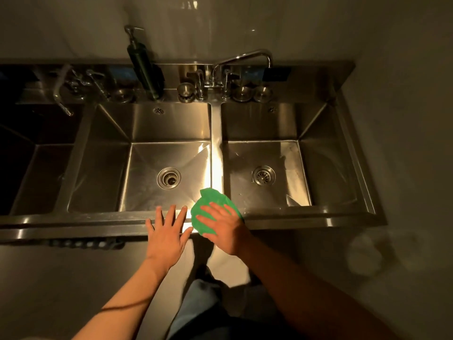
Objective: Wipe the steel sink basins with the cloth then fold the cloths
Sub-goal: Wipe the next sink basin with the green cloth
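Left hand (169, 231) at about 7 o'clock of the middle basin (169, 153), fingers spread wide, holding nothing, laid flat on or just over the front rim (73, 220); contact cannot be told. Right hand (221, 229) just beside it, palm down and fingers splayed, pressing the crumpled green cloth (210, 204) onto the rim at 6 o'clock of the divider (215, 143) between the two lit basins.

Best done, by judgement: keep the palm flat on the cloth so it does not bunch, brace with the free hand, sweep the rim, then work down each wall to the floor, ending at the drain (169, 178). Only one cloth in view; folding not yet begun.

Around: dark third basin (36, 168) at 9 o'clock, soap pump (144, 67) at 11, gooseneck faucet (245, 58) at 12 over the divider, right basin (267, 173) with its strainer (264, 176) at 2. Spout and ledge fittings likely to crowd the back-wall strokes; streaks on the right basin floor likely to need a second pass.
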The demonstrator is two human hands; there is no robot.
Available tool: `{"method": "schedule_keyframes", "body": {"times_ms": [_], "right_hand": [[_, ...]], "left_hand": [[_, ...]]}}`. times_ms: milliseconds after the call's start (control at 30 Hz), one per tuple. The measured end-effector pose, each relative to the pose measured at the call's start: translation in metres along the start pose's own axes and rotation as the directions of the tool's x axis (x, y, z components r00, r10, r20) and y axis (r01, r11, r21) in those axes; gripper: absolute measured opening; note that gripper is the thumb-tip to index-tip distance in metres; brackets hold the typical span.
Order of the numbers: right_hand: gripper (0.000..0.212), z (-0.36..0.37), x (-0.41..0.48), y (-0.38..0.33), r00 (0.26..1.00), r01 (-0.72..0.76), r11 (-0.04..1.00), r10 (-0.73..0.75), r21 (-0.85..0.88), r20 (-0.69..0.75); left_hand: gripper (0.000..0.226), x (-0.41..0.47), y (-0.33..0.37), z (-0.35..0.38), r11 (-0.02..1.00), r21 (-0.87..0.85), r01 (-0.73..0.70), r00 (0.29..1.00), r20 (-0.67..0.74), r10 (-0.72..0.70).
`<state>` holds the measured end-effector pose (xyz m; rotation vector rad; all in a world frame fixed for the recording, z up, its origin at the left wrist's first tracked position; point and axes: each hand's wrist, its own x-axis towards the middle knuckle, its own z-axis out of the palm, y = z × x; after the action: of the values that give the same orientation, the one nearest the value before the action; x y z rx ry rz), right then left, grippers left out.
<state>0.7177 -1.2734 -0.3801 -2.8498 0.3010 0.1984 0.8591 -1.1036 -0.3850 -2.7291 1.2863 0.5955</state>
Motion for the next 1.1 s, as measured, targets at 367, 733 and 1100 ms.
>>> {"method": "schedule_keyframes", "body": {"times_ms": [367, 733, 1100], "right_hand": [[0.057, -0.017, -0.094, 0.122, 0.988, -0.152, 0.988, 0.151, 0.038, 0.027], [0.056, -0.030, -0.188, 0.235, 0.931, -0.365, 0.927, 0.365, 0.090, 0.023], [0.047, -0.029, -0.221, 0.281, 0.803, -0.569, 0.820, 0.570, 0.061, -0.171]], "left_hand": [[0.079, -0.005, 0.135, 0.017, 0.998, 0.022, -0.054, 0.998, 0.015, 0.054], [0.079, 0.008, 0.220, 0.028, 0.993, -0.007, -0.121, 0.992, -0.028, 0.120], [0.065, 0.040, 0.282, 0.042, 0.960, -0.102, -0.259, 0.963, -0.097, 0.250]]}}
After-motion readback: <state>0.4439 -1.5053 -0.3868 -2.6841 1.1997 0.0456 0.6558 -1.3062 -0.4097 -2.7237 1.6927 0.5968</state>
